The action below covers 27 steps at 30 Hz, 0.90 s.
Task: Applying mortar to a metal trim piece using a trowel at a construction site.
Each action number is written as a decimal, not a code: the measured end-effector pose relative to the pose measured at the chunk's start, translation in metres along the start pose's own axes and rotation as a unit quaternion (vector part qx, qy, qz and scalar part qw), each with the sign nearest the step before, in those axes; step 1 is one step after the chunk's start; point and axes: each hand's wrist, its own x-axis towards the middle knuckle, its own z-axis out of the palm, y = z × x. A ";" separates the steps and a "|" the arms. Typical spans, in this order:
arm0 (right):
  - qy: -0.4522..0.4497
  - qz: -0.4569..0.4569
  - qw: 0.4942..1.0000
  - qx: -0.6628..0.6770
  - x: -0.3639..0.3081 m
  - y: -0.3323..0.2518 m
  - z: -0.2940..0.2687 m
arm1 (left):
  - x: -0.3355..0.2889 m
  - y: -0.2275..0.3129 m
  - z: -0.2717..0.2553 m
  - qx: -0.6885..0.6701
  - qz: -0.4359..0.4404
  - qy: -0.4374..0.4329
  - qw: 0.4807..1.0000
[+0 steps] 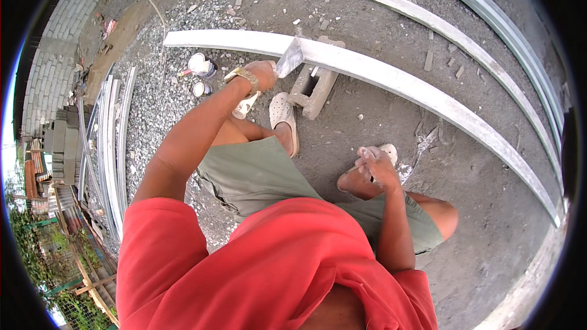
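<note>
My left hand, with a watch at its wrist, is closed at the near edge of a long white-coated beam. A flat grey blade, shaped like a wide putty knife, stretches from my fingers onto the beam's face; its handle is hidden in my grip. The beam lies across a hollow concrete block. Below my left wrist shows a pale, spotted object, partly covered by my arm. Over my right knee side, my right hand has curled, white-dusted fingers, away from the beam; what they hold, if anything, I cannot make out.
Two open cans, a larger one and a smaller one, stand on gravel at the left. Beyond the beam lie another pale beam and grey metal lengths. More lengths and stacked blocks are far left. White splatter marks the ground.
</note>
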 end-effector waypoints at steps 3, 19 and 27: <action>-0.055 -0.003 0.997 0.055 0.026 -0.036 0.042 | -0.016 0.045 -0.005 -0.616 -0.183 0.009 0.766; 0.237 0.098 0.963 -0.079 -0.029 -0.019 0.016 | 0.033 0.308 0.086 -0.807 -0.059 -0.161 0.565; 0.194 -0.021 0.943 -0.269 0.022 -0.046 0.047 | 0.040 0.227 0.085 -0.877 -0.117 -0.035 0.464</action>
